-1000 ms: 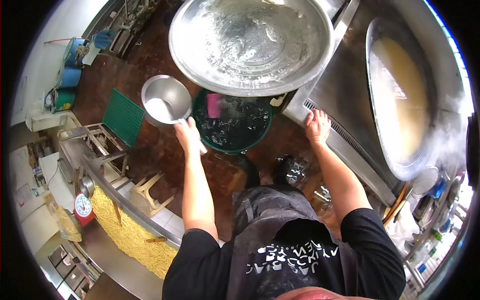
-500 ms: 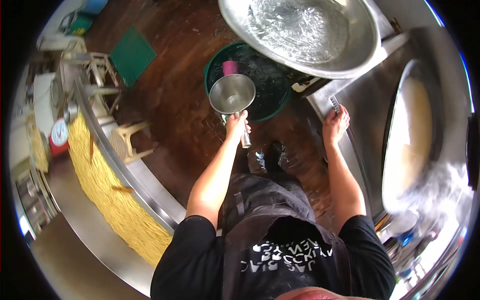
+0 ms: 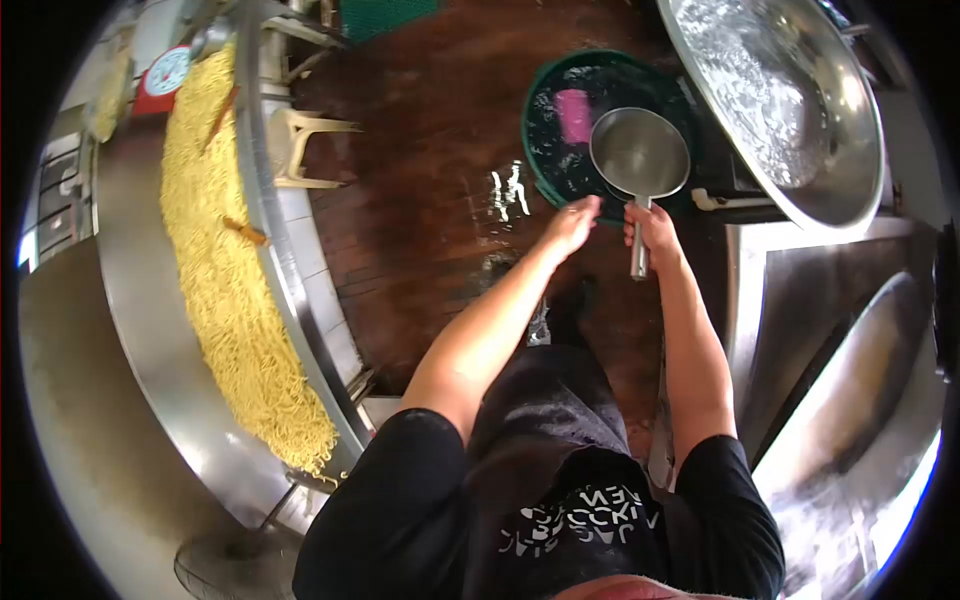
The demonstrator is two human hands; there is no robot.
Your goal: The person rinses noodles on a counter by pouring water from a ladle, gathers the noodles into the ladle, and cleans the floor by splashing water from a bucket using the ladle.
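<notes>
A long-handled metal dipper hangs over a green tub of dark water, its bowl facing up. My right hand is closed round the upper part of its handle, just below the bowl. My left hand is beside it, a little to the left and apart from the handle. Its fingers stretch toward the dipper with nothing visible in them. A pink object, perhaps a scoop, floats in the tub left of the dipper.
At upper right stands a large metal basin of rippling water. A steaming wok sits in the steel counter at right. Yellow noodles lie along the left counter, near a red scale. A plastic stool is beside it.
The dipper has passed from my left hand to my right. My right hand has left the counter's edge and a grey strip-like object there. The view has turned, shifting the surroundings.
</notes>
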